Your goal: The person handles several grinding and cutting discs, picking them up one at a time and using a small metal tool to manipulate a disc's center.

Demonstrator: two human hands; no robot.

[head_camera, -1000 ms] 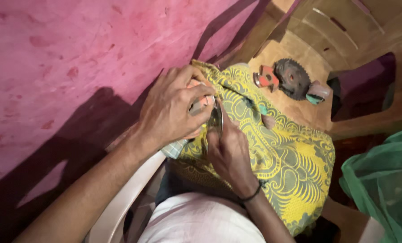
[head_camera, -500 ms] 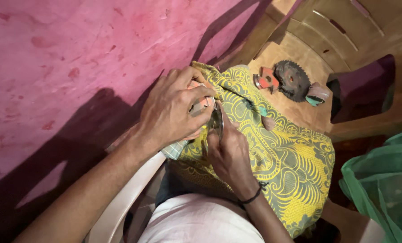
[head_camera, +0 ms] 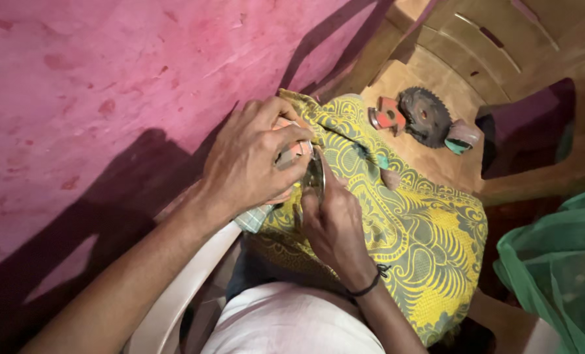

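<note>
**Q:** On the lap, at centre, which hand is which?

**A:** Left hand (head_camera: 253, 157), fingers curled narrow and closed over a small pale-orange object (head_camera: 294, 148), most of it hidden under the knuckles. Right hand (head_camera: 335, 226), below and just beside it, fingers pinched on a round shiny metal piece (head_camera: 315, 176) held upright between the two hands. A dark band circles the right wrist.

**Q:** Where do the held things lie relative to the cloth?

**A:** Both sit over the near-left edge of the yellow patterned cloth (head_camera: 423, 242), which is draped across the lap. What kind of object the orange piece is cannot be told; the metal piece touches or nearly touches it.

**Q:** What lies under the left palm?

**A:** A corner of pale checked fabric (head_camera: 253, 217), showing just below the heel of the hand.

**Q:** And beyond the cloth?

**A:** A tan plastic chair (head_camera: 436, 59), its seat bearing a dark toothed disc (head_camera: 425, 117), a small red piece (head_camera: 387, 115) touching the disc's left side, and a pinkish-and-teal piece (head_camera: 463, 135) at its right.

**Q:** Surroundings?

**A:** Pink wall (head_camera: 109, 78) at left, white chair arm (head_camera: 181, 301) below the left forearm, green netting (head_camera: 561, 262) at lower right
</note>
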